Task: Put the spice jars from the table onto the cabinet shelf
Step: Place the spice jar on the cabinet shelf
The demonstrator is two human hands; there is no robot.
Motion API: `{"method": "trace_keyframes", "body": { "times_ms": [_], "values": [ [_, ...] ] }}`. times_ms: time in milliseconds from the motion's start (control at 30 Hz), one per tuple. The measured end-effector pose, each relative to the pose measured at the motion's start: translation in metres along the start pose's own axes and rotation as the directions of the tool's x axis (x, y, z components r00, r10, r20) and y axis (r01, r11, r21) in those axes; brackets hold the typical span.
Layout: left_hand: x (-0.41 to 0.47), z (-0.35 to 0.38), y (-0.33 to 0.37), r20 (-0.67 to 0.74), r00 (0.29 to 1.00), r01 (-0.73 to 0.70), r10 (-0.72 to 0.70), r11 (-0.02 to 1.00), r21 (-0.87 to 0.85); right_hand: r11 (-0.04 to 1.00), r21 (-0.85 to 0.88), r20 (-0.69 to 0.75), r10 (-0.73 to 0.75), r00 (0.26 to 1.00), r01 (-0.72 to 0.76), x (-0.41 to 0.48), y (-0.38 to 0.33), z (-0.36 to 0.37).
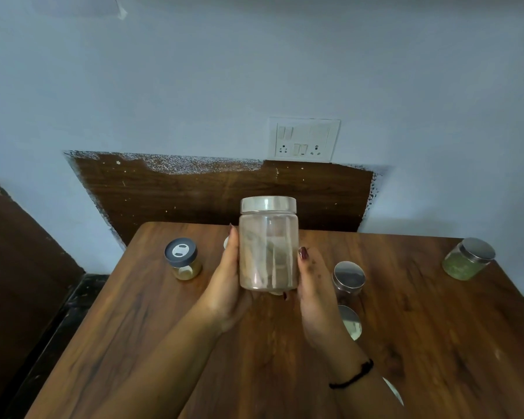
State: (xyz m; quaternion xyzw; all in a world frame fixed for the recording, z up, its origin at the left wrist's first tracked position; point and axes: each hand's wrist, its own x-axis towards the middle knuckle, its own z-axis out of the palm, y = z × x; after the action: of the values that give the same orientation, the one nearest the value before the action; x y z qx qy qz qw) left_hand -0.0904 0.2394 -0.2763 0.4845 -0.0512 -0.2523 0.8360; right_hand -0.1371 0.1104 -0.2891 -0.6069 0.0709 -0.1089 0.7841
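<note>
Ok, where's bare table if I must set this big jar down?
Bare table lies between the green jar and the two steel-lidded jars by the right hand, where it is crowded, and at the near left, below the grey-lidded jar.

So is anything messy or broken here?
Nothing is spilled on the table, and the tall jar held by the left hand and right hand is upright, lid on. Only the brown wall panel looks odd: white paint is speckled raggedly along its top edge.
</note>
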Motion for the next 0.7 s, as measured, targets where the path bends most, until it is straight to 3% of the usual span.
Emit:
{"method": "trace_keyframes", "body": {
  "times_ms": [200, 433, 500, 600, 700],
  "values": [
    [-0.001, 0.005, 0.0, -0.046, 0.998, -0.052, 0.052, 0.999, 0.0, 0.991, -0.024, -0.072, -0.131, 0.989, 0.129, 0.001, -0.002, 0.002],
    [-0.003, 0.002, 0.007, -0.165, 0.983, -0.075, 0.079, 0.997, 0.031, 0.941, -0.285, -0.127, -0.226, 0.966, 0.183, 0.008, -0.004, -0.002],
    [-0.001, -0.002, 0.006, -0.185, 0.978, -0.08, 0.1, 0.99, 0.113, 0.92, -0.325, -0.112, -0.265, 0.958, 0.217, 0.007, -0.006, 0.0],
    [-0.001, -0.002, 0.003, -0.207, 0.948, -0.162, 0.243, 0.925, 0.345, 0.886, -0.381, -0.048, -0.306, 0.951, 0.266, 0.003, -0.007, 0.006],
    [-0.003, 0.0, -0.001, -0.189, 0.923, -0.223, 0.335, 0.867, 0.445, 0.811, -0.503, -0.013, -0.354, 0.935, 0.3, 0.0, -0.006, 0.014]
  ]
}}
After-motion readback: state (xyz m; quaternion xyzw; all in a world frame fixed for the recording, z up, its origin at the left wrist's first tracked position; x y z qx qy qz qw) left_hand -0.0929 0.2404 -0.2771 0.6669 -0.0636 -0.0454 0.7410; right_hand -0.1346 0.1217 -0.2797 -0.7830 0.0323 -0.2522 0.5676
